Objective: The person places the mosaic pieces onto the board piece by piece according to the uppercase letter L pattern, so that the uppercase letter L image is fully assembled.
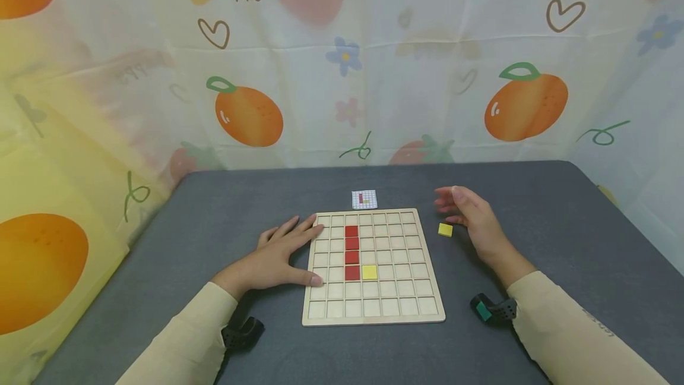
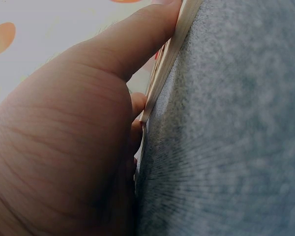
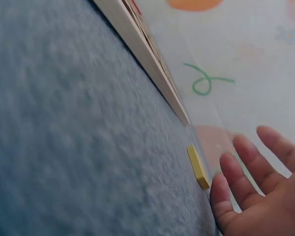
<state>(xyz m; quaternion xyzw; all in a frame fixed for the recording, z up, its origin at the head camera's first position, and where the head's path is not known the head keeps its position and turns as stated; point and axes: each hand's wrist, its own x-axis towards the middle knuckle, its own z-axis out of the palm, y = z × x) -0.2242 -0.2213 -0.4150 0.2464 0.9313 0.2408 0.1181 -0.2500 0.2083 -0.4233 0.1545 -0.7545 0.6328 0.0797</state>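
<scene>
A pale wooden grid board (image 1: 401,305) lies on the dark grey table. Several red square tiles (image 1: 351,243) form a column in it, and one yellow tile (image 1: 369,272) sits right of the lowest red one. My left hand (image 1: 278,257) rests spread on the board's left edge, thumb and fingertips touching the frame; the left wrist view shows the thumb (image 2: 137,37) on the rim. Right of the board, a loose yellow tile (image 1: 445,230) lies on the table. My right hand (image 1: 478,221) is beside that tile, fingers loosely bent and holding nothing; the right wrist view shows a gap between them.
Behind the board lies a small printed card (image 1: 364,199) with a red and yellow pattern on a grid. A fruit-patterned cloth (image 1: 320,94) hangs along the table's back edge. Each wrist wears a dark band (image 1: 243,334).
</scene>
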